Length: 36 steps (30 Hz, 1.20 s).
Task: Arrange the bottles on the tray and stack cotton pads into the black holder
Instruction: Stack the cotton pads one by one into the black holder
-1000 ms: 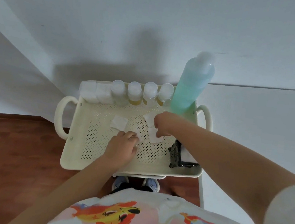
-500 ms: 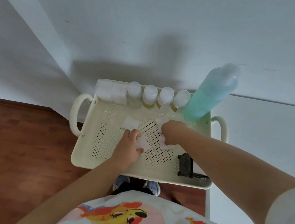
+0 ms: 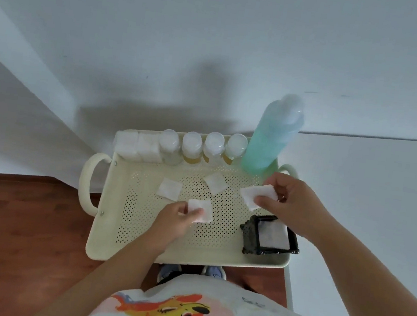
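A cream perforated tray holds everything. Along its back edge stand several small clear bottles and a tall green bottle. My left hand pinches a white cotton pad just above the tray floor. My right hand holds another cotton pad above the black holder, which sits at the tray's front right with white pads inside. Two loose pads lie flat on the tray: one pad at left and one pad near the middle.
Two white square-topped containers stand at the tray's back left. The tray has looped handles on both sides. Wooden floor lies to the left and a white wall behind. My shoes show under the tray.
Both hands have lifted a cotton pad each off the tray. My right hand moved right and now sits above the black holder, which is uncovered.
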Tool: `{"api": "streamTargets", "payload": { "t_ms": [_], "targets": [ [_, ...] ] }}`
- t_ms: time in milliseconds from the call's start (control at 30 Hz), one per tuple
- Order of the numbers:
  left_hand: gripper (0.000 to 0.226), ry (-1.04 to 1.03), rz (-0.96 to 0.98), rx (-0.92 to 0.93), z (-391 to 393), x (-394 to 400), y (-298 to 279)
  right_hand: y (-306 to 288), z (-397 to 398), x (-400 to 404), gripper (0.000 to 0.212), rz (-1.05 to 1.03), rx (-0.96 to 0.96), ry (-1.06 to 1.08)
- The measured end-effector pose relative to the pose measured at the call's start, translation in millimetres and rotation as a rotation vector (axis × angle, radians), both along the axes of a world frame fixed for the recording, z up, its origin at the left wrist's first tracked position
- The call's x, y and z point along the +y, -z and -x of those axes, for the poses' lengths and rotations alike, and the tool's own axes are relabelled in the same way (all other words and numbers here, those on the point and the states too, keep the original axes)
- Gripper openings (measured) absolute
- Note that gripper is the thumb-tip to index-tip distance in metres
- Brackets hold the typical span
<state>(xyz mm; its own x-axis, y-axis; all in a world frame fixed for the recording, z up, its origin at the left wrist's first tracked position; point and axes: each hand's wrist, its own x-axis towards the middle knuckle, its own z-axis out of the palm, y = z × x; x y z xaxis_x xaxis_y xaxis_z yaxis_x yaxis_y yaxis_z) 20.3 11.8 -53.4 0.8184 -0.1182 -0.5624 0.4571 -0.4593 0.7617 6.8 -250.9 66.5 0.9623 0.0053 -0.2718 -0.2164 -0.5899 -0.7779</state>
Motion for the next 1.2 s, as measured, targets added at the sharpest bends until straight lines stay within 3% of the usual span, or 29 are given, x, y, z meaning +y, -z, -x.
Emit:
{"api": "streamTargets", "payload": {
  "t_ms": [100,300,500,633,767,900,1000,1100,1200],
  "targets": [
    [0.041,0.004,0.138,0.035,1,-5,-13,-6,30,-17,0.012,-0.012,0.087,0.099],
    [0.035,0.075,0.252,-0.038,-3,-22,-45,6,64,-22,0.023,0.147,0.182,0.187],
    [0.005,0.032,0.418,-0.019,-3,-40,-65,35,73,-1,0.025,0.371,0.092,0.302],
    [0.005,0.076,0.446,-0.010,3,-46,-72,41,80,4,0.020,0.456,0.029,0.309],
    [0.007,0.124,0.435,-0.009,9,-54,-78,38,85,1,0.035,0.494,-0.090,0.322],
    [0.011,0.150,0.422,-0.013,11,-59,-82,37,85,-1,0.008,0.643,-0.192,0.292],
    [0.007,0.164,0.425,-0.012,11,-62,-85,38,85,-1,0.009,0.716,-0.061,0.225],
    [0.004,0.194,0.417,-0.007,11,-65,-88,36,84,-1,0.014,0.671,-0.013,0.209],
    [0.004,0.253,0.340,-0.009,12,-71,-90,22,82,-3,0.008,0.446,-0.169,0.336]
  ]
}}
